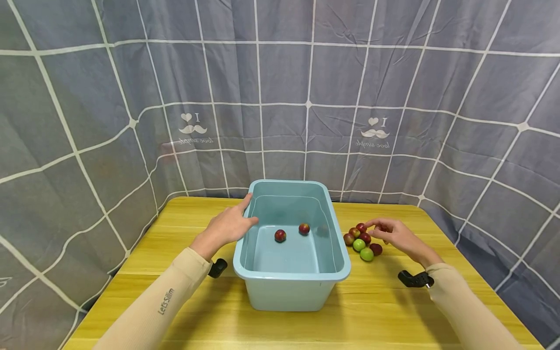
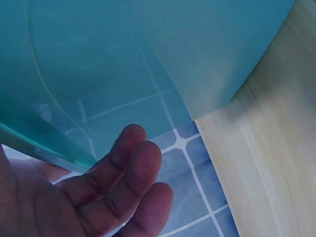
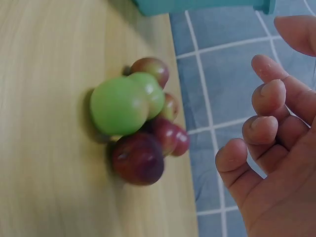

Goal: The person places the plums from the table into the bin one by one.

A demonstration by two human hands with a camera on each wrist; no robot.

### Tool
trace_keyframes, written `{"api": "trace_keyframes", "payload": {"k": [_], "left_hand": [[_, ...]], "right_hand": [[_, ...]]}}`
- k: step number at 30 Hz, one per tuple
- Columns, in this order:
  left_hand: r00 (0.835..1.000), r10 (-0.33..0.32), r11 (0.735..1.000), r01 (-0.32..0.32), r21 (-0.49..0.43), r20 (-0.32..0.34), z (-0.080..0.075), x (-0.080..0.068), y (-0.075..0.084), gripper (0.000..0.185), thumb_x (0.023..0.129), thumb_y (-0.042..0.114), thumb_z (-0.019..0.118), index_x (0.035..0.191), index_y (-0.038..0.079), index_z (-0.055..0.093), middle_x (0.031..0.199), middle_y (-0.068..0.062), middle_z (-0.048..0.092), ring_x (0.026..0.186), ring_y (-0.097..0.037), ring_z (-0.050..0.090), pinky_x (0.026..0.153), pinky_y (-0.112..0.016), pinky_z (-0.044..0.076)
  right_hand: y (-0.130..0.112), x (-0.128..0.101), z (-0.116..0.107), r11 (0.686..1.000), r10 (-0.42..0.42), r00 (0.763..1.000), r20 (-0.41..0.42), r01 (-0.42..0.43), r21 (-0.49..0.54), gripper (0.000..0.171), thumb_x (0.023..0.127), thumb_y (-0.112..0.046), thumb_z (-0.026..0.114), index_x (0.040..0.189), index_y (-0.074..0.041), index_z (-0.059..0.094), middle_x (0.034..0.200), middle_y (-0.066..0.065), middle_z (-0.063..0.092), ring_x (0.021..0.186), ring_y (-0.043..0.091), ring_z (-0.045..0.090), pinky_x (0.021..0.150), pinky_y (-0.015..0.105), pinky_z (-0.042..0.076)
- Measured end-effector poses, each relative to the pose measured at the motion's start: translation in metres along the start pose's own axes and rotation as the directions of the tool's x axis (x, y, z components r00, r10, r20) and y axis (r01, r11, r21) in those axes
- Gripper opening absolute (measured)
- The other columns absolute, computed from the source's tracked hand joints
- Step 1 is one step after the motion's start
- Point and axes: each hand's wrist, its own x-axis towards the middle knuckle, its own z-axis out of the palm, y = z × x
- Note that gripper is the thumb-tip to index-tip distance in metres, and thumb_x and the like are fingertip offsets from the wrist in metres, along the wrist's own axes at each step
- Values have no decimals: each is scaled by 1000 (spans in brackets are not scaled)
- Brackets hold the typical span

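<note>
Left hand (image 1: pixel 229 225) rests flat on the left rim of the blue tub (image 1: pixel 337 257), fingers straight, grasping nothing. Right hand (image 1: pixel 395 235) hovers over the fruit pile (image 1: pixel 361 240) on the table (image 1: pixel 201 311) just right of the tub, fingers loosely curled, nothing in it. Pile has red and green fruit touching. Two red fruits (image 1: pixel 280 236) lie inside the tub, apart.

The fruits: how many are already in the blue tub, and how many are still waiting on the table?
Two red fruits lie in the blue tub. The left hand rests on the tub's rim; the right hand, holding nothing, reaches over the pile on the table. At least six fruits are left there, two of them green.
</note>
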Motion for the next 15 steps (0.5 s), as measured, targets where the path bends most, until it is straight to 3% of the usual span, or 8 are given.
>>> {"api": "trace_keyframes", "payload": {"k": [6, 10, 15], "left_hand": [[1000, 6, 1000, -6, 6, -2, 0, -1, 0, 80, 97, 49, 50, 164, 27, 11, 151, -14, 51, 109, -29, 64, 65, -37, 45], [1000, 11, 1000, -11, 8, -3, 0, -1, 0, 81, 97, 49, 51, 164, 27, 11, 151, -15, 51, 110, -29, 64, 66, -38, 46], [1000, 13, 1000, -13, 9, -4, 0, -1, -1, 80, 97, 49, 50, 164, 26, 11, 151, -14, 51, 110, -29, 64, 66, -38, 47]], "right_hand": [[17, -4, 1, 998, 52, 998, -22, -51, 37, 43, 102, -26, 60, 135, 1, 59, 118, 22, 63, 81, 31, 55, 68, 36, 48], [29, -7, 2, 994, 96, 994, -51, -93, 57, 44, 101, -27, 61, 135, 1, 58, 116, 22, 62, 80, 29, 54, 69, 38, 48], [45, -10, 5, 985, 156, 985, -69, -150, 84, 47, 100, -30, 62, 137, 0, 57, 124, 21, 62, 88, 25, 55, 74, 36, 50]]}}
